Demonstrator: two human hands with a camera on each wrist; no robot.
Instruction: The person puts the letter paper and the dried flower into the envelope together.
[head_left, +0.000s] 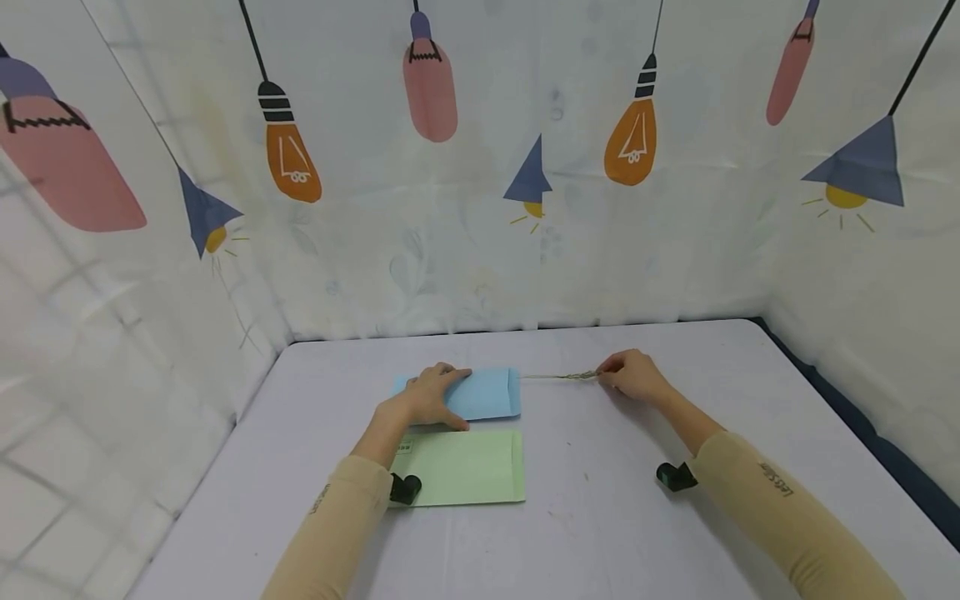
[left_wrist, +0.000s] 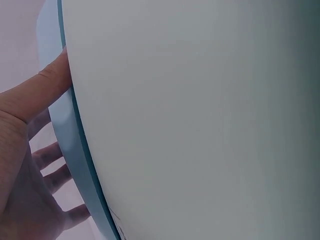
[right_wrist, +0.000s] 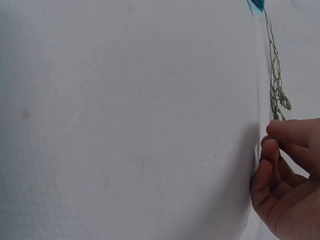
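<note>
A light blue paper envelope (head_left: 491, 396) lies flat toward the back of the table. My left hand (head_left: 429, 397) rests spread across its left part, the thumb by the near edge. In the left wrist view the thumb (left_wrist: 42, 82) touches the blue edge, with the other fingers lower down. A thin dried plant sprig (head_left: 573, 376) stretches rightward from the envelope's right end; whether its stem goes inside cannot be told. My right hand (head_left: 636, 377) pinches the sprig's tufted end between thumb and fingertips. The right wrist view shows the sprig's thin branches (right_wrist: 275, 80) above the fingers.
A pale green envelope (head_left: 465, 468) lies just in front of the blue one, partly under the left forearm. White cloth covers the table (head_left: 600, 533). A curtain (head_left: 465, 275) with printed lamps hangs behind it. Small dark wrist cameras (head_left: 677, 477) sit on both sleeves.
</note>
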